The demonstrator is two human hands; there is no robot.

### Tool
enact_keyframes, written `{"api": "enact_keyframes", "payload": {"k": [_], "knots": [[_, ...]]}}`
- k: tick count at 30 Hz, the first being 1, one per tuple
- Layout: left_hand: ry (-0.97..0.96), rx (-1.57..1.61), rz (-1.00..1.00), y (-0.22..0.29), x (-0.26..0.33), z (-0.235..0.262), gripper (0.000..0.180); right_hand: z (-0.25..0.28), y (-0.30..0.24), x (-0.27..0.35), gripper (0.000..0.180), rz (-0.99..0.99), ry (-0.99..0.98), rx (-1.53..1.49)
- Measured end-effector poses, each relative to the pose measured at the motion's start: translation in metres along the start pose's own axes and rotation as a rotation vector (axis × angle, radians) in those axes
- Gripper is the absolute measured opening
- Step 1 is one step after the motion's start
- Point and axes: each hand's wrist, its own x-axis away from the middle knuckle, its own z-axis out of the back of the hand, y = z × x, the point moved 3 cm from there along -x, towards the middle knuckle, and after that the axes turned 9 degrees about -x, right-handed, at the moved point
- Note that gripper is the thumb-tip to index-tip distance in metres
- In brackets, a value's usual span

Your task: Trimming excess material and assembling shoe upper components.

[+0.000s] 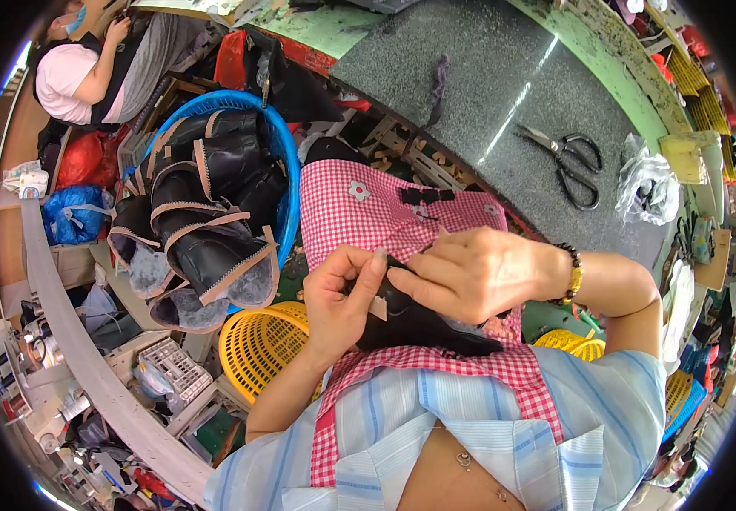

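On my lap, over a red-and-white checked apron (334, 200), lies a black leather boot upper (410, 328) with a bit of grey lining and a small tan edge showing. My left hand (346, 294) pinches its edge between thumb and fingers. Close beside it, my right hand (478, 272) is closed on the same edge, its fingertips partly hidden. Whether something small is between the fingertips, I cannot make out. To the left, a blue basket (289, 162) is heaped with black boot uppers (206, 255) that have tan edging and grey fluffy lining.
A dark speckled worktop (470, 94) ahead bears black-handled scissors (574, 166), a dark strip (438, 89) and a crumpled clear plastic bag (647, 183). Yellow baskets (240, 349) stand low on both sides. Another person (87, 77) sits at the far left.
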Motion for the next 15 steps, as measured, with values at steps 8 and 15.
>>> {"api": "enact_keyframes", "payload": {"k": [8,15], "knots": [[0.204,-0.002,0.14,-0.052,-0.041,0.024,0.018,-0.005,0.007,0.015,0.016,0.174,0.101,-0.006],[0.183,0.052,0.057,-0.032,-0.067,0.055,0.013,0.022,0.013,0.043,0.009,-0.293,0.247,-0.635]]}}
